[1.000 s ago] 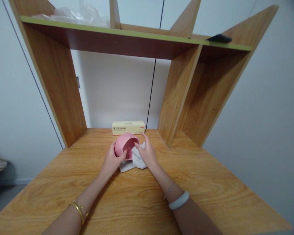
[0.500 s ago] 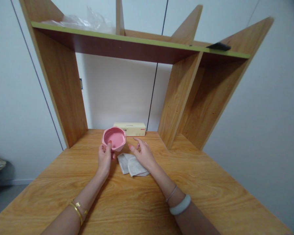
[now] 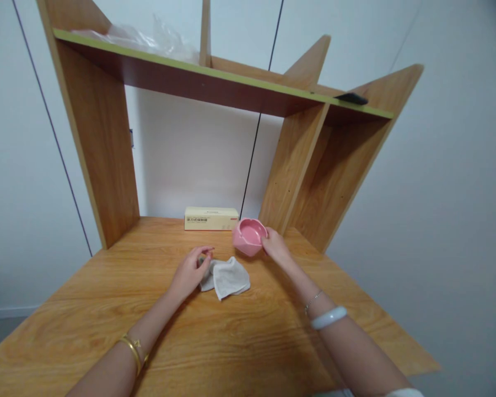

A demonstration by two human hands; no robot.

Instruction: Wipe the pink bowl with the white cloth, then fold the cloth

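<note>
A pink faceted bowl (image 3: 250, 234) is held up above the desk, tilted so its inside shows. My right hand (image 3: 276, 246) grips its right rim, thumb on the inner side. My left hand (image 3: 192, 270) hovers at the left end of a crumpled light grey cloth (image 3: 231, 277), with fingers curved and a gap between thumb and forefinger. Whether the left fingertips touch the cloth is hard to see. The cloth lies on the wooden desk (image 3: 215, 342), below and left of the bowl.
Behind the hands a long cream box (image 3: 210, 219) stands at the back of the desk. A wooden shelf (image 3: 182, 69) spans overhead, bearing a clear plastic bag (image 3: 149, 41) and a dark flat object (image 3: 351, 98). An upright wooden panel (image 3: 293, 165) rises at the right rear.
The bowl has passed from my left hand to my right and moved rightward. My left hand, now without it, has come down beside the cloth. The camera view has shifted slightly.
</note>
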